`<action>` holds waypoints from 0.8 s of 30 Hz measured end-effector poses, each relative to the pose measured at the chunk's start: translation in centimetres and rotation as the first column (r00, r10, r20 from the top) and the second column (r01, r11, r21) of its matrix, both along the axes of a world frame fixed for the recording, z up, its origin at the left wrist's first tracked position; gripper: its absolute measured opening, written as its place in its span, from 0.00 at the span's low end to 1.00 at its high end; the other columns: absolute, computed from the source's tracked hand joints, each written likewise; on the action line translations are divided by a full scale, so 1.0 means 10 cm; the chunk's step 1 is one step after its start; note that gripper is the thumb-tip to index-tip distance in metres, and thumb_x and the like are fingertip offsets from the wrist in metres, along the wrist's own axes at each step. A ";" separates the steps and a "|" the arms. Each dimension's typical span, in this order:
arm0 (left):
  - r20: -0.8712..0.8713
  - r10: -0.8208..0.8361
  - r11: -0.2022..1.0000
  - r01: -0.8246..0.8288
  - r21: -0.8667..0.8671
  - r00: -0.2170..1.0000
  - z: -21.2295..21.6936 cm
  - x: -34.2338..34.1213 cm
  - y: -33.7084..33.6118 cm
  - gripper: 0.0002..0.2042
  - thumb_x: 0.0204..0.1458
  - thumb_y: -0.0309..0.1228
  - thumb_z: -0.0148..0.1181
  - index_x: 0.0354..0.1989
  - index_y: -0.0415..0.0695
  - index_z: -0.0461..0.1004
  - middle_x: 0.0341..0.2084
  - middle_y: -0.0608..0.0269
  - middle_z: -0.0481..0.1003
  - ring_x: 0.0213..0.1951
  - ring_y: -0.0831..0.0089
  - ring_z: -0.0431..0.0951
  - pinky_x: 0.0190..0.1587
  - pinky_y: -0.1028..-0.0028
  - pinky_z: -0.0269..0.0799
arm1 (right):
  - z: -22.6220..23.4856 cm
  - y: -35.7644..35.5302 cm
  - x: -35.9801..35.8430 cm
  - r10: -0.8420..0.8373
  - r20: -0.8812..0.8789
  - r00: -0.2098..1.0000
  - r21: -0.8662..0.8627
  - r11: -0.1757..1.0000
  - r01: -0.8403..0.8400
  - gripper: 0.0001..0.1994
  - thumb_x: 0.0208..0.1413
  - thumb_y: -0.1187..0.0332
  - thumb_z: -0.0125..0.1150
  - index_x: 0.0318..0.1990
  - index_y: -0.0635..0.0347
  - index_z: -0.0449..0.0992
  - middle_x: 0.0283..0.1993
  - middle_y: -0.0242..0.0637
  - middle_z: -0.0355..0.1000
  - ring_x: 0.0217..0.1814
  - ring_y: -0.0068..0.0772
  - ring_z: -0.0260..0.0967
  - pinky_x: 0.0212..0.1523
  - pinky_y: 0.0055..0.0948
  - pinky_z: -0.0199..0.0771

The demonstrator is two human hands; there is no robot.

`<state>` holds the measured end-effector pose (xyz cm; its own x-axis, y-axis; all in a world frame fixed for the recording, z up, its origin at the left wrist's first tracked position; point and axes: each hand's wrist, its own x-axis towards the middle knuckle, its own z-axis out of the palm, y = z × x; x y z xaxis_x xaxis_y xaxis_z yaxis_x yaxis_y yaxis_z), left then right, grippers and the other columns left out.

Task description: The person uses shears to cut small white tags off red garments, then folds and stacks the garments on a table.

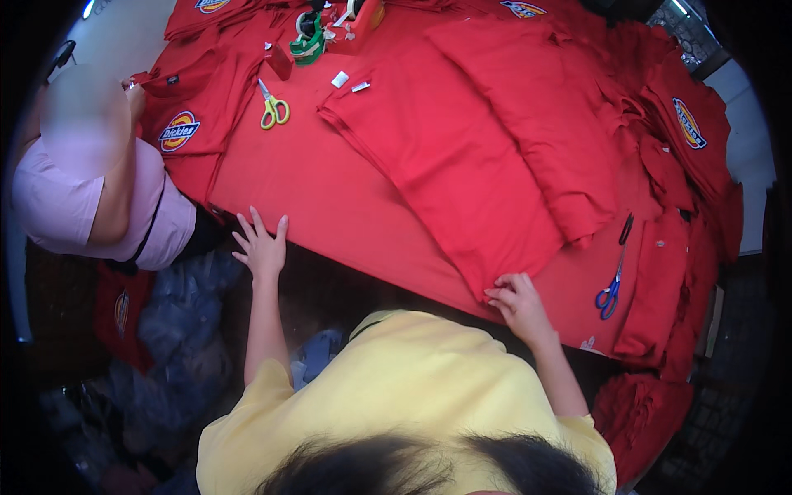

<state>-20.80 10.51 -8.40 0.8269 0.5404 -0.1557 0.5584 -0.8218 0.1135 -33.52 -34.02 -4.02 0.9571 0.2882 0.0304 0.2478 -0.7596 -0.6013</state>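
Observation:
A red garment (445, 157) lies spread across the table, one long edge slanting from the far left down to a corner near the front edge. At that corner, my right hand (520, 304) is closed, with thumb and fingers pinching the cloth. My left hand (264, 252) rests at the table's front left edge, fingers spread, holding nothing. Another layer of red cloth (536, 124) lies rumpled to the right of the garment. Two small white tags (360, 87) show near the garment's far left corner.
Yellow-handled scissors (275, 109) lie far left; blue-handled scissors (609, 297) lie at right. A red tape dispenser (356, 29) and a green one (307, 48) stand at the back. Red garments (676, 239) pile up along the right. At left, a person in pink (148, 198) handles red clothing.

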 end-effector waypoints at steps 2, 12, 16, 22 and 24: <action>0.086 -0.089 0.991 0.079 0.107 0.992 -0.09 -0.04 0.10 0.38 0.55 0.59 0.43 0.69 0.50 0.43 0.69 0.54 0.38 0.68 0.44 0.36 0.62 0.37 0.35 | 0.28 -0.05 0.26 0.146 -0.061 0.987 -0.075 0.986 -0.150 0.07 0.48 0.69 0.62 0.34 0.58 0.80 0.35 0.36 0.70 0.40 0.39 0.65 0.44 0.33 0.68; 0.360 -0.501 0.848 0.529 0.025 0.787 -0.18 0.39 -0.54 0.28 0.53 0.45 0.54 0.61 0.45 0.63 0.64 0.49 0.53 0.67 0.50 0.46 0.65 0.45 0.39 | 0.67 -2.31 2.22 -0.604 -0.193 0.774 0.917 0.170 0.361 0.10 0.58 0.68 0.55 0.44 0.62 0.74 0.41 0.33 0.73 0.36 0.22 0.68 0.29 0.22 0.69; 0.435 -0.507 0.826 0.563 -0.002 0.744 -0.23 0.51 -0.61 0.25 0.53 0.41 0.56 0.58 0.44 0.66 0.61 0.48 0.59 0.64 0.51 0.54 0.63 0.48 0.46 | -0.02 -4.04 1.31 -0.702 -0.383 0.600 0.917 -0.208 0.341 0.12 0.62 0.70 0.48 0.50 0.67 0.68 0.47 0.42 0.71 0.44 0.32 0.72 0.40 0.30 0.77; 0.608 -0.302 0.794 0.546 -0.266 0.735 -0.07 0.94 -0.65 0.18 0.54 0.38 0.56 0.48 0.39 0.70 0.47 0.48 0.70 0.50 0.53 0.70 0.52 0.61 0.65 | -0.69 -3.26 -0.16 -0.910 0.138 0.390 0.055 0.400 0.915 0.17 0.55 0.58 0.59 0.46 0.60 0.74 0.39 0.46 0.71 0.39 0.43 0.71 0.42 0.36 0.71; 0.674 -0.118 0.778 0.490 -0.393 0.729 -0.12 1.29 -0.61 0.20 0.56 0.42 0.54 0.47 0.37 0.70 0.42 0.46 0.73 0.45 0.52 0.73 0.49 0.62 0.68 | -0.59 -2.51 -0.45 -0.893 0.167 0.417 -0.300 0.357 0.885 0.18 0.55 0.54 0.58 0.47 0.55 0.74 0.41 0.51 0.69 0.42 0.52 0.69 0.45 0.41 0.68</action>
<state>-7.90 4.37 -9.59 0.9419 0.2266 0.2481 -0.0499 -0.6357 0.7703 -38.02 -59.16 -9.91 0.6606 -0.7437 0.1024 -0.6937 -0.6568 -0.2956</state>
